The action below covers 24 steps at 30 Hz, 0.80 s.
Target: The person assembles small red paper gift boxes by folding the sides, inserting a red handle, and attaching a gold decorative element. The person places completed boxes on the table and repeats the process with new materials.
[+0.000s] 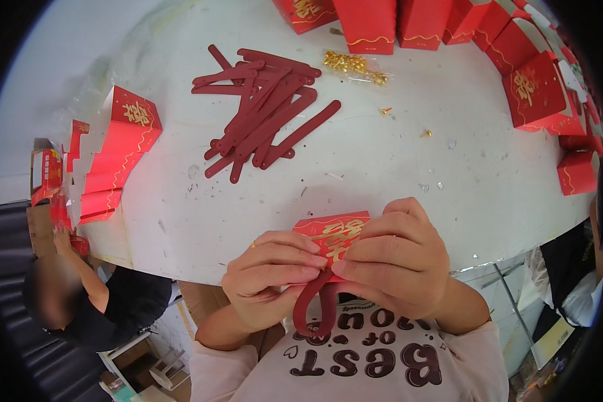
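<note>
Close to my body, at the table's near edge, I hold a red paper gift box (315,226) with gold lettering between both hands. A dark red strap (301,315) bends into a loop below the fingertips, its ends meeting the box's rim. My left hand (269,275) is closed on the box's left side, its fingertips pressed by the strap's end. From the right, my right hand (402,258) grips the box, with thumb and forefinger pinched at the same spot. Whatever lies between the fingertips is hidden.
Several dark red straps (268,110) lie in a loose pile beyond my hands. A clear bag of gold fasteners (355,65) is beside them, with loose fasteners (427,134) nearby. Red boxes (539,94) line the far right; more boxes (114,161) stand left, near another person (114,301).
</note>
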Tool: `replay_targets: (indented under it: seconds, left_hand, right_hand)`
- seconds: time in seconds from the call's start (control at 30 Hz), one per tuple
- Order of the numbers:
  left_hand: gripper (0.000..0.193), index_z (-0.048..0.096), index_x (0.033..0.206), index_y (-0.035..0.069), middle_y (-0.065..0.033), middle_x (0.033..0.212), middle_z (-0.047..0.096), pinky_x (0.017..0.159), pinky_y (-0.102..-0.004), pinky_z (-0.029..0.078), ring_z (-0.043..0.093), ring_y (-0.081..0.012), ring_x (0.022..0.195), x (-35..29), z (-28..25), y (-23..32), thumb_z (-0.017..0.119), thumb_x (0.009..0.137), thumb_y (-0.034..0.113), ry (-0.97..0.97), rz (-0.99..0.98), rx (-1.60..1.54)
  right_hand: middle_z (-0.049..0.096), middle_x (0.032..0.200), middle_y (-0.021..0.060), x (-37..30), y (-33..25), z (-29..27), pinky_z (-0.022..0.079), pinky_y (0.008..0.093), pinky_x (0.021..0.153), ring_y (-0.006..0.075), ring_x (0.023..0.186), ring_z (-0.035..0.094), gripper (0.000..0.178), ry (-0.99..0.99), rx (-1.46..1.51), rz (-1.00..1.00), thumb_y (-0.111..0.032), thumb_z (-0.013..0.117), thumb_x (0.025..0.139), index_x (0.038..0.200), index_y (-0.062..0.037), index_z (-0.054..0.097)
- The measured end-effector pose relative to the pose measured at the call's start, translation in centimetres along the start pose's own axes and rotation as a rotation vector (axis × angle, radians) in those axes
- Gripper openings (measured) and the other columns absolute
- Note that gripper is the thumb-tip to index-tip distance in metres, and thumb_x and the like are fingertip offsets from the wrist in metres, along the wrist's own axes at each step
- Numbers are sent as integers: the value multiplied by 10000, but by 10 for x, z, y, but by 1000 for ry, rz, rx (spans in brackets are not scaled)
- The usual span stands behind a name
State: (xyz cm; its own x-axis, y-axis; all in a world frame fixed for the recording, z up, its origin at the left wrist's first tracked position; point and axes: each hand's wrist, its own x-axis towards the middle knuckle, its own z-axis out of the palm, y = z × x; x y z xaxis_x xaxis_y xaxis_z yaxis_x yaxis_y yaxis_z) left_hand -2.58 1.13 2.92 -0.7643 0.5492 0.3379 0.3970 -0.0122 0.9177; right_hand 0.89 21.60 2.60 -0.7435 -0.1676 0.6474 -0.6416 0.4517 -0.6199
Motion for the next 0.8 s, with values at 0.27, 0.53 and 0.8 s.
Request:
replay_targets:
  seconds: [0.27, 0.53, 0.8]
  left_hand:
    - [261, 690, 905, 25, -77, 921, 546, 812, -395, 451, 538, -308, 1000, 5, -4, 6, 617, 682, -91, -84, -41, 10]
    - [247, 700, 912, 73, -47, 887, 559, 812, -371, 431, 530, -295, 986, 4, -8, 2, 701, 686, -27, -88, -17, -24]
    - [231, 697, 912, 77, -66, 957, 622, 799, -377, 448, 528, -309, 1034, 8, -5, 5, 696, 701, -19, -60, -9, 22]
  right_hand:
    - [612, 840, 33, 8, -9, 0, 414, 333, 632, 220, 752, 547, 295, -36, 94, 235, -210, 775, 605, 848, -69, 684]
    - [607, 865, 48, 8, -6, -2, 439, 336, 651, 235, 773, 538, 349, -126, 78, 146, -212, 770, 593, 895, -69, 674]
    - [611, 836, 57, 13, -6, -4, 435, 330, 638, 234, 746, 543, 328, -118, 96, 172, -197, 794, 590, 843, -55, 640]
